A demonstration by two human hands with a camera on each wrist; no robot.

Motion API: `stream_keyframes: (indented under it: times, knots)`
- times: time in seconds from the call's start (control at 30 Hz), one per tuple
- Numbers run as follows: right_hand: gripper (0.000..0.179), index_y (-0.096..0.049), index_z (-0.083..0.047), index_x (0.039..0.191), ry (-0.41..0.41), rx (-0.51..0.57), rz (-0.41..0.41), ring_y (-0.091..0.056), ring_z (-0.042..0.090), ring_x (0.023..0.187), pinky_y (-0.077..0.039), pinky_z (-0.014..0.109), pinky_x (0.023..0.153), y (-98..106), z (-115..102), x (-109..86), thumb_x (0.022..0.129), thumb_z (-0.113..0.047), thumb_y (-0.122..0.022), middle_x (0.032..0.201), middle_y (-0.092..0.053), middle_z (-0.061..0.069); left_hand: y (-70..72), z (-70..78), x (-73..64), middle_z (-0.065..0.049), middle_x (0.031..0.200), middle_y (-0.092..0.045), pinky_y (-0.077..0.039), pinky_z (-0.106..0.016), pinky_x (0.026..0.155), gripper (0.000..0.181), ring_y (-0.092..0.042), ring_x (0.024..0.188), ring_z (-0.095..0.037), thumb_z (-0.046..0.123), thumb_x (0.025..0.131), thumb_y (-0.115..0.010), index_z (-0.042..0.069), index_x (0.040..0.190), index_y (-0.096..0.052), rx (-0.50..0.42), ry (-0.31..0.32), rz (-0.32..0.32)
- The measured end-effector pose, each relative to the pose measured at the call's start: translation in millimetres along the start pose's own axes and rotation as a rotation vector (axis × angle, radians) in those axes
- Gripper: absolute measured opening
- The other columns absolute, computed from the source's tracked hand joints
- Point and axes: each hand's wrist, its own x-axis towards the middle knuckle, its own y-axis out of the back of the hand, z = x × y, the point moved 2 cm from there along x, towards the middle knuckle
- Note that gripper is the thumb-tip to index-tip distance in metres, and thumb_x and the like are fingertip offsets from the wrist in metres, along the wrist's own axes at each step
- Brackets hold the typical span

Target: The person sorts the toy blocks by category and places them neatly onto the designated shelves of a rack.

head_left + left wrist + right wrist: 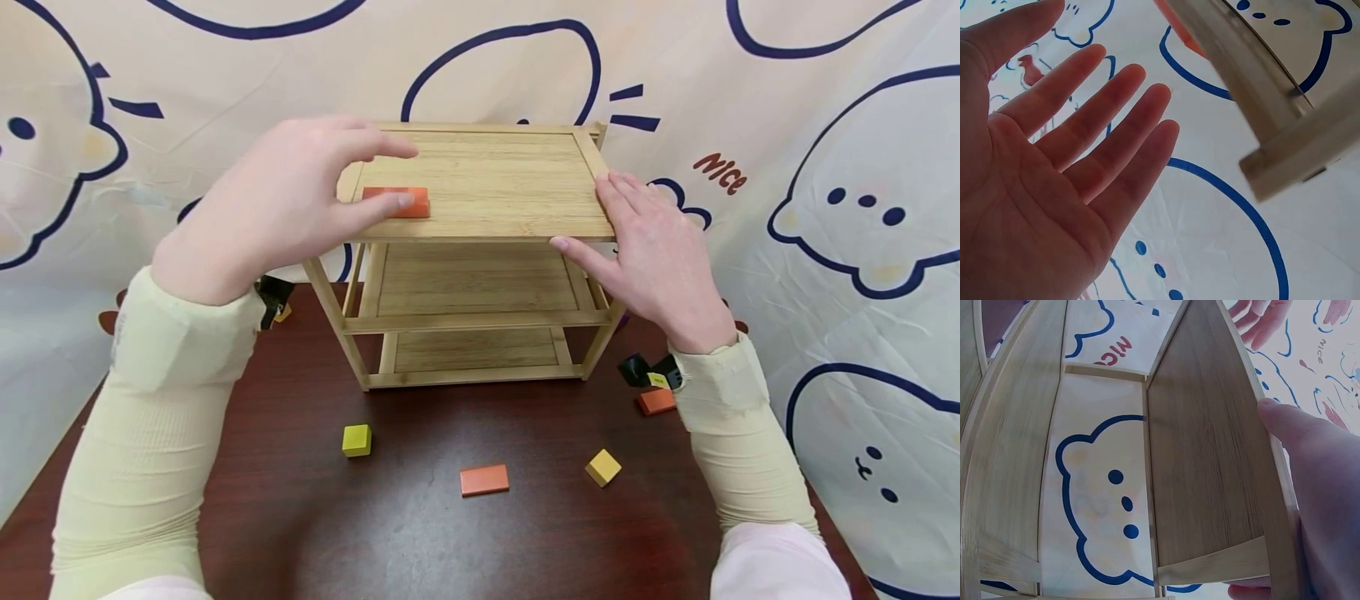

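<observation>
A three-tier wooden shelf rack [487,227] stands upright on the dark table. On the left end of its top board lies an orange-red block [418,207]. My left hand [300,196] is over that end, its thumb overlapping the block in the head view. In the left wrist view this hand [1054,181] has its fingers spread and palm bare, apart from the rack's rail. My right hand [652,242] holds the rack's front right corner, thumb at the front edge and fingers over the right side. A fingertip [1250,591] shows below the side rail in the right wrist view.
On the table before the rack lie a yellow-green cube [357,441], a flat orange-red block [483,481] and a yellow cube [603,468]. Another red block [657,402] lies beneath my right wrist. A cloth backdrop [862,275] with blue-outlined cartoons encloses the back and sides.
</observation>
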Motion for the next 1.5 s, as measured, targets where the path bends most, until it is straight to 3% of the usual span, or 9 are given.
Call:
stream_keyframes:
  times: [0.3, 0.57, 0.73, 0.83, 0.93, 1.0, 1.23, 1.37, 1.5]
  knots:
    - [0.096, -0.031, -0.008, 0.16, 0.0, -0.013, 0.002, -0.035, 0.042, 0.143, -0.039, 0.064, 0.103, 0, 0, 0.7, 0.094, -0.076, -0.041, 0.163, -0.03, 0.016, -1.7, 7.4, -15.1, -0.01, 0.132, -0.064, -0.044, -0.053, 0.1, 0.044, -0.059, 0.119, -0.034, 0.029, 0.096, -0.074, 0.012, 0.136, -0.066, -0.021, -0.032, 0.05]
    - [0.096, -0.031, -0.009, 0.16, -0.002, -0.013, 0.001, -0.033, 0.041, 0.145, -0.039, 0.064, 0.104, 0, 0, 1.3, 0.094, -0.077, -0.041, 0.163, -0.03, 0.017, -5.7, 12.2, -30.4, -0.007, 0.13, -0.066, -0.049, -0.053, 0.092, 0.043, -0.062, 0.111, -0.028, 0.033, 0.096, -0.074, 0.014, 0.134, -0.068, -0.005, -0.035, 0.071]
    - [0.096, -0.031, -0.008, 0.16, -0.001, -0.012, 0.003, -0.034, 0.041, 0.144, -0.038, 0.064, 0.105, 1, 0, 0.9, 0.094, -0.077, -0.042, 0.163, -0.03, 0.017, -7.7, 12.7, -39.5, -0.006, 0.129, -0.066, -0.049, -0.05, 0.088, 0.044, -0.064, 0.096, -0.027, 0.029, 0.094, -0.076, 0.015, 0.135, -0.067, -0.028, -0.048, 0.095]
    - [0.096, -0.03, -0.009, 0.161, -0.003, -0.01, 0.0, -0.033, 0.041, 0.145, -0.038, 0.064, 0.105, 1, 0, 0.6, 0.094, -0.077, -0.042, 0.163, -0.03, 0.017, -8.4, 14.0, -45.4, -0.004, 0.126, -0.067, -0.049, -0.043, 0.08, 0.044, -0.06, 0.078, -0.021, 0.026, 0.093, -0.077, 0.016, 0.135, -0.068, -0.033, -0.08, 0.131]
    - [0.096, -0.031, -0.008, 0.161, -0.003, -0.007, 0.0, -0.033, 0.041, 0.145, -0.038, 0.063, 0.105, 1, 0, 0.5, 0.094, -0.076, -0.042, 0.163, -0.03, 0.017, -9.2, 15.7, -51.3, -0.002, 0.126, -0.067, -0.046, -0.038, 0.076, 0.044, -0.058, 0.075, -0.017, 0.023, 0.092, -0.079, 0.016, 0.134, -0.069, -0.039, -0.108, 0.162]
    - [0.096, -0.031, -0.008, 0.16, -0.003, -0.007, 0.0, -0.032, 0.04, 0.146, -0.037, 0.063, 0.106, 1, 0, 0.6, 0.094, -0.076, -0.041, 0.163, -0.03, 0.016, -10.2, 16.8, -54.9, -0.003, 0.126, -0.066, -0.045, -0.037, 0.077, 0.044, -0.058, 0.074, -0.016, 0.021, 0.09, -0.08, 0.014, 0.133, -0.069, -0.043, -0.12, 0.176]
    - [0.096, -0.03, -0.009, 0.161, -0.009, -0.007, -0.001, -0.031, 0.039, 0.147, -0.036, 0.063, 0.107, 0, 0, 0.4, 0.094, -0.077, -0.041, 0.163, -0.03, 0.016, -14.2, 19.5, -62.0, -0.006, 0.127, -0.067, -0.049, -0.045, 0.09, 0.045, -0.064, 0.103, -0.026, 0.017, 0.087, -0.082, 0.01, 0.13, -0.07, -0.064, -0.134, 0.191]
    - [0.096, -0.031, -0.009, 0.16, -0.006, -0.006, 0.003, -0.031, 0.038, 0.147, -0.035, 0.062, 0.109, 0, 0, 0.3, 0.094, -0.077, -0.041, 0.163, -0.03, 0.016, -16.8, 20.9, -66.4, -0.004, 0.128, -0.066, -0.048, -0.038, 0.081, 0.047, -0.062, 0.082, -0.019, 0.017, 0.087, -0.083, 0.012, 0.132, -0.069, -0.066, -0.133, 0.197]
    - [0.096, -0.031, -0.008, 0.16, -0.005, -0.004, 0.005, -0.031, 0.038, 0.147, -0.035, 0.062, 0.108, 0, 0, 0.4, 0.093, -0.077, -0.041, 0.163, -0.03, 0.016, -19.7, 22.3, -71.2, -0.002, 0.128, -0.065, -0.044, -0.03, 0.073, 0.048, -0.05, 0.065, -0.01, 0.018, 0.087, -0.083, 0.013, 0.133, -0.069, -0.064, -0.132, 0.197]
